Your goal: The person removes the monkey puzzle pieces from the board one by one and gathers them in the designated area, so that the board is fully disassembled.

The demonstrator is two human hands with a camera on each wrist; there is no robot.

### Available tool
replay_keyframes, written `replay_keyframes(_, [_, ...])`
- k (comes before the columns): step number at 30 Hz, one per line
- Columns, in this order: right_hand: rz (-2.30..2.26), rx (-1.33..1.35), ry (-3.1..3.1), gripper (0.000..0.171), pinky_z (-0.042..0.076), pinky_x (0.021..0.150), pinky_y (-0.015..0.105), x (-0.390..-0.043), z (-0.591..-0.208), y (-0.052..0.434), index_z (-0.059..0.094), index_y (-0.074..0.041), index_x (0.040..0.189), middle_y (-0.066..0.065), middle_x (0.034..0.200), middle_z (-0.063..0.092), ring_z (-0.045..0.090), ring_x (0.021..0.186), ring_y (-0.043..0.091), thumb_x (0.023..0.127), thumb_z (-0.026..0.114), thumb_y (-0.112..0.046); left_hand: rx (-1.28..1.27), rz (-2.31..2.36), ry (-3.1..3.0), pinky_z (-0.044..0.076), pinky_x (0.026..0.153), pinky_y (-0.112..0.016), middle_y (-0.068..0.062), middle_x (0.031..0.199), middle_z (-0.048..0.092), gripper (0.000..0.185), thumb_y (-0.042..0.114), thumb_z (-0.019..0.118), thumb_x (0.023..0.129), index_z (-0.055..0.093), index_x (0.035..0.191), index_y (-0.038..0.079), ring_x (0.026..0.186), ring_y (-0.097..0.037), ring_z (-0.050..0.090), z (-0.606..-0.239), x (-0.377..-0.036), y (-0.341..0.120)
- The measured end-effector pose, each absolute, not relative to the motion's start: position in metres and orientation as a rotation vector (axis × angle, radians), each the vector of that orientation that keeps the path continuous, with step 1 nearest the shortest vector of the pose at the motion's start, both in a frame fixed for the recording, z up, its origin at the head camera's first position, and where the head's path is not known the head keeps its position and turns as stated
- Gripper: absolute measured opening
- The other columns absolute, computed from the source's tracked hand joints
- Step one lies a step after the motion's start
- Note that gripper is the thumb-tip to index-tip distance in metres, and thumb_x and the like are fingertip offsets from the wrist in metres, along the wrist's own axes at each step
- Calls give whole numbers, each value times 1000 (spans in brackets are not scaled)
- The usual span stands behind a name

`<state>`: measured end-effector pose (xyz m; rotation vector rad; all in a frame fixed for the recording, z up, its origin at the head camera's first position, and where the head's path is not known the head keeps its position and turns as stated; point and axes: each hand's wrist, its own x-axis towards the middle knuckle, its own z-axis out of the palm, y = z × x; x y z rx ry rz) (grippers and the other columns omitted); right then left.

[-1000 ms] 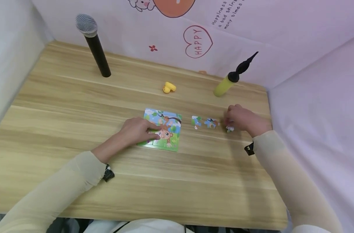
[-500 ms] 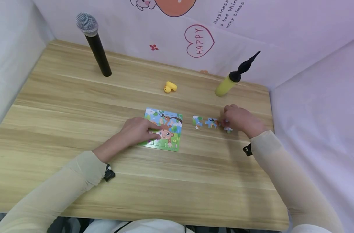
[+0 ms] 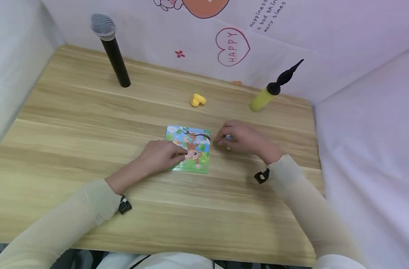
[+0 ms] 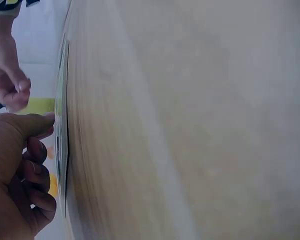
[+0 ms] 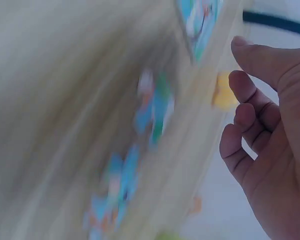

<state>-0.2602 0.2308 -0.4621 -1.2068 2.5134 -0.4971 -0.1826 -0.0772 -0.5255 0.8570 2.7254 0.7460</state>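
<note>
A jigsaw puzzle [image 3: 199, 161] with a monkey picture lies flat mid-table. My left hand [image 3: 158, 155] rests over its left side, thumb and index fingertips close together near the monkey's face, the other fingers loosely curled. No piece shows between them. To the puzzle's right hovers my right hand [image 3: 246, 139], fingers loosely bent. In the right wrist view its fingers [image 5: 242, 117] hold nothing visible. Below them lie loose blue and green puzzle pieces [image 5: 157, 107], blurred; in the head view the hand mostly covers these.
A small yellow rubber duck [image 3: 198, 99] sits behind the puzzle. At the back left a microphone [image 3: 115, 61] stands upright. A yellow-green hand pump [image 3: 262, 99] with a black top stands at the back right. The wooden table [image 3: 177, 213] meets pale cloth walls.
My right hand has moved left from the rightmost loose piece to just beside the puzzle. My left hand has shifted slightly, its thumb and index finger closer together.
</note>
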Motion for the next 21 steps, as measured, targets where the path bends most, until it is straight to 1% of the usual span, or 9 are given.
replay_keyframes(2, [-546,-1236,2480,7,47,83,33,-260,-468,213,77,-17,103,-11,101,61,56,93,12,97,73,-19,860,730,2725,31,45,-31,8,79,72,28,36,69,98,77,122,25,53,-6,42,-524,-179,-78])
replay_keyframes(5, [-622,-1299,2414,8,47,81,33,-261,-478,187,78,-16,102,-9,101,63,57,91,13,97,73,-19,849,673,2706,27,44,-30,9,55,50,34,41,68,98,73,129,27,48,-8,30,-524,-174,-82])
replay_keyframes(6, [-644,-1308,2394,8,47,80,33,-261,-482,178,78,-16,102,-8,101,63,57,91,13,97,73,-20,847,648,2703,26,43,-30,9,51,42,37,43,67,99,71,132,28,47,-8,27,-524,-173,-83])
replay_keyframes(8, [-681,-1311,2361,8,47,79,32,-262,-488,164,78,-16,102,-8,101,63,57,90,13,97,73,-21,848,621,2699,26,43,-29,8,49,35,39,44,65,100,68,136,29,47,-8,25,-526,-172,-85])
replay_keyframes(10, [-718,-1287,2336,8,48,80,31,-263,-494,152,77,-17,103,-8,102,63,57,91,10,98,72,-20,835,607,2684,27,43,-30,8,50,36,40,44,62,101,64,139,30,48,-8,26,-526,-171,-85])
replay_keyframes(12, [-742,-1259,2324,7,48,78,30,-265,-499,143,76,-18,103,-8,101,61,55,88,10,98,72,-19,819,599,2669,30,44,-31,6,51,41,41,43,60,103,62,142,30,48,-10,30,-526,-169,-85])
replay_keyframes(15, [-762,-1230,2308,7,47,73,29,-269,-504,132,76,-19,103,-8,98,60,53,82,11,98,71,-19,790,604,2652,36,46,-33,-1,64,59,41,40,57,105,60,144,29,54,-14,43,-524,-166,-83])
replay_keyframes(18, [-756,-1220,2291,9,46,69,29,-271,-507,125,76,-19,105,-7,96,60,51,77,12,97,73,-20,767,616,2646,38,46,-34,-2,66,61,43,41,57,104,58,146,31,57,-16,48,-525,-165,-85])
replay_keyframes(21, [-749,-1209,2279,12,46,69,30,-272,-508,119,77,-18,108,-6,97,61,52,77,13,97,73,-20,761,637,2643,39,47,-34,0,64,60,48,47,62,101,56,147,33,58,-15,50,-528,-166,-89])
